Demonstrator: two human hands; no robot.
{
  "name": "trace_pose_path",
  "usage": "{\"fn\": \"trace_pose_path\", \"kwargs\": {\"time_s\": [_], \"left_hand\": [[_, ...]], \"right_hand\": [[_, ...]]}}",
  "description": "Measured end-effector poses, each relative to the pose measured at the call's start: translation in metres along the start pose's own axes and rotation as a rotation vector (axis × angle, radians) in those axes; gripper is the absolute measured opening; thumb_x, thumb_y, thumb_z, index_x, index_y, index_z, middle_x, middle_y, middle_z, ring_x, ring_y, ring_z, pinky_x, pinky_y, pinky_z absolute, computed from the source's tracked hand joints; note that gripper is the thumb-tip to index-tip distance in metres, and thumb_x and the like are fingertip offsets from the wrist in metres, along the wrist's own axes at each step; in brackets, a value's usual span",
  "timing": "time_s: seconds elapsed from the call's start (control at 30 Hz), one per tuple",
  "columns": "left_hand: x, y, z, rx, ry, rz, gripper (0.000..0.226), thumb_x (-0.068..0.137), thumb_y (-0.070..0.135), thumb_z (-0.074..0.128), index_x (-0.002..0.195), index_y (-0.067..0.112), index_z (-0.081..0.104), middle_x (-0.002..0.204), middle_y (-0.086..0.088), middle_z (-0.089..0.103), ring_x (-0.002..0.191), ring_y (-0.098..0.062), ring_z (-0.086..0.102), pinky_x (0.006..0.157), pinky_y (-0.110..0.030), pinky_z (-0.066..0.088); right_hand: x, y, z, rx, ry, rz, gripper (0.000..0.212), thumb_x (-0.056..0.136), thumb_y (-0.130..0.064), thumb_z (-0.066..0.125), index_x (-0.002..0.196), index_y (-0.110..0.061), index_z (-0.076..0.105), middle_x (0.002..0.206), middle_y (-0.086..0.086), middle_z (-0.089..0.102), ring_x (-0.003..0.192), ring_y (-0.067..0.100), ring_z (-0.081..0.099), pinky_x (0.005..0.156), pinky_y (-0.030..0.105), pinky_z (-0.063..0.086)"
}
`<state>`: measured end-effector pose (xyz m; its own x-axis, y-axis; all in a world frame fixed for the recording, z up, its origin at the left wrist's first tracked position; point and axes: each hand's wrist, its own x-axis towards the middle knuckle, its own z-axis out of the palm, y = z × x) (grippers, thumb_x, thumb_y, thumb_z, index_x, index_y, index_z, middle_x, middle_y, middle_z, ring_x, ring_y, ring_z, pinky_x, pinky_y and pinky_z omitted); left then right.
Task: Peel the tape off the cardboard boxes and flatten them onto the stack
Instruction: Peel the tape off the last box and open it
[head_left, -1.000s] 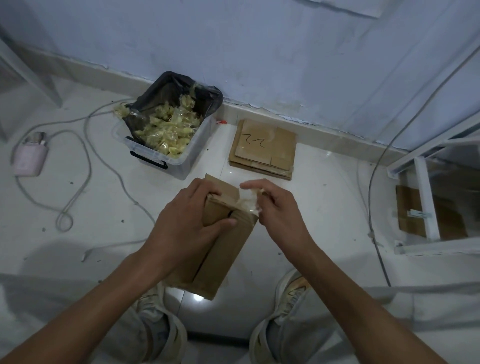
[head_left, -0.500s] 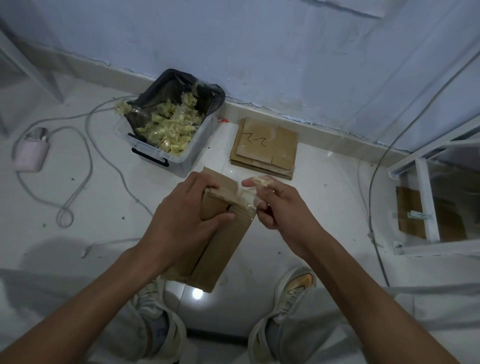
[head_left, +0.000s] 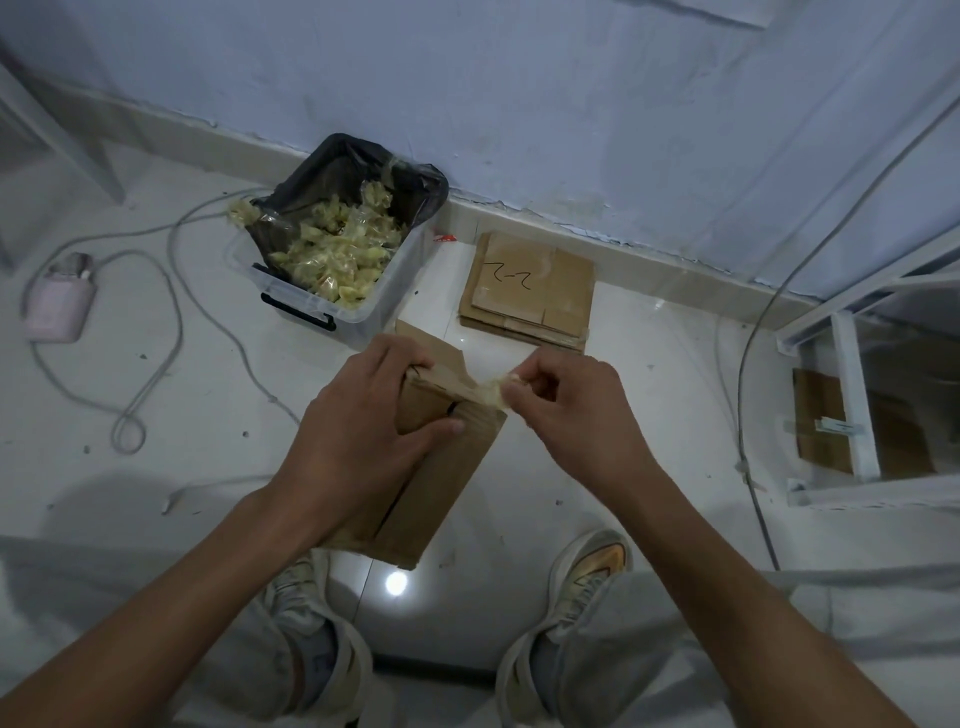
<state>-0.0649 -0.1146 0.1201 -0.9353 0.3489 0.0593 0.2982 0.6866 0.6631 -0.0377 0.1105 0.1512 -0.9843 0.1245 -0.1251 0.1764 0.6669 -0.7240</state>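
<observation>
Left hand (head_left: 363, 431) clamps the cardboard box (head_left: 441, 467) across its upper end, thumb pressed on the near face, holding it off the floor between my knees. My right hand (head_left: 566, 410) is pinched shut on a crumpled strip of tape (head_left: 493, 391), drawn rightward from the box's top right corner; one end looks attached to the cardboard, though the wad is too bunched for me to be sure. I judge this as the peeling step, nearly through for this strip. Next I would pull on until it comes free, then drop it in the lined bin (head_left: 340, 244) at far left, already full of tape wads. After that the box needs pressing flat and laying on the stack (head_left: 530, 291) by the far wall.
</observation>
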Motion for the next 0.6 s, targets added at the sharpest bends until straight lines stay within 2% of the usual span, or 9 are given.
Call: {"fn": "trace_pose_path", "kwargs": {"time_s": [0.07,0.13,0.17,0.23,0.3,0.43,0.5,0.6], "left_hand": [[0.0,0.003,0.004,0.043,0.01,0.032,0.054,0.082,0.063,0.068,0.123,0.033,0.049,0.128,0.018,0.047,0.105,-0.007,0.05,0.08,-0.039,0.053],[0.001,0.002,0.004,0.07,0.028,0.045,0.053,0.084,0.061,0.068,0.123,0.032,0.049,0.128,0.017,0.047,0.105,-0.007,0.049,0.078,-0.037,0.052],[0.002,0.0,0.003,0.078,0.038,0.045,0.053,0.084,0.061,0.069,0.123,0.032,0.048,0.128,0.016,0.047,0.104,-0.007,0.049,0.078,-0.038,0.052],[0.003,-0.005,0.001,0.094,0.055,0.027,0.053,0.083,0.061,0.071,0.123,0.033,0.048,0.126,0.016,0.048,0.104,-0.009,0.051,0.077,-0.039,0.053],[0.003,-0.008,0.0,0.09,0.065,0.003,0.054,0.083,0.061,0.072,0.123,0.034,0.047,0.126,0.015,0.049,0.102,-0.01,0.052,0.078,-0.041,0.054],[0.002,-0.006,0.0,0.068,0.05,0.024,0.056,0.082,0.061,0.07,0.125,0.032,0.048,0.13,0.014,0.049,0.106,-0.011,0.053,0.079,-0.037,0.052],[0.002,-0.003,0.001,0.075,0.039,0.057,0.057,0.083,0.061,0.069,0.127,0.03,0.049,0.133,0.013,0.049,0.11,-0.011,0.052,0.08,-0.036,0.052],[0.001,-0.003,0.001,0.105,0.025,0.119,0.059,0.084,0.061,0.068,0.128,0.027,0.05,0.135,0.01,0.05,0.116,-0.012,0.052,0.077,-0.039,0.058]], "right_hand": [[-0.005,-0.002,0.01,-0.37,0.123,-0.186,0.008,0.097,-0.016,0.07,0.09,-0.016,0.066,0.081,-0.005,0.062,0.067,0.013,0.057,0.06,0.029,0.05],[-0.009,0.0,0.021,-0.524,0.192,-0.344,0.008,0.096,-0.01,0.072,0.091,-0.014,0.066,0.084,0.0,0.058,0.065,0.017,0.053,0.056,0.033,0.05],[-0.009,0.001,0.024,-0.475,0.188,-0.365,0.003,0.098,-0.012,0.071,0.096,-0.015,0.07,0.086,0.0,0.059,0.067,0.016,0.054,0.059,0.031,0.05],[-0.005,0.003,0.023,-0.225,0.132,-0.304,0.017,0.104,-0.018,0.063,0.11,-0.02,0.078,0.091,-0.003,0.063,0.075,0.011,0.057,0.069,0.025,0.048],[-0.004,0.002,0.019,0.028,0.032,-0.209,0.024,0.106,-0.019,0.06,0.118,-0.026,0.079,0.091,-0.004,0.067,0.081,0.009,0.06,0.071,0.021,0.047],[0.002,-0.001,-0.003,0.503,-0.285,0.106,0.024,0.103,-0.021,0.066,0.122,-0.031,0.078,0.086,-0.006,0.071,0.077,0.01,0.058,0.071,0.024,0.049],[0.007,0.002,-0.009,0.522,-0.393,0.226,0.023,0.098,-0.029,0.072,0.122,-0.027,0.074,0.082,-0.003,0.067,0.075,0.014,0.055,0.07,0.028,0.048],[0.009,0.002,-0.007,0.416,-0.46,0.246,0.022,0.094,-0.034,0.077,0.112,-0.021,0.073,0.08,0.0,0.06,0.071,0.011,0.052,0.066,0.028,0.044]]}}
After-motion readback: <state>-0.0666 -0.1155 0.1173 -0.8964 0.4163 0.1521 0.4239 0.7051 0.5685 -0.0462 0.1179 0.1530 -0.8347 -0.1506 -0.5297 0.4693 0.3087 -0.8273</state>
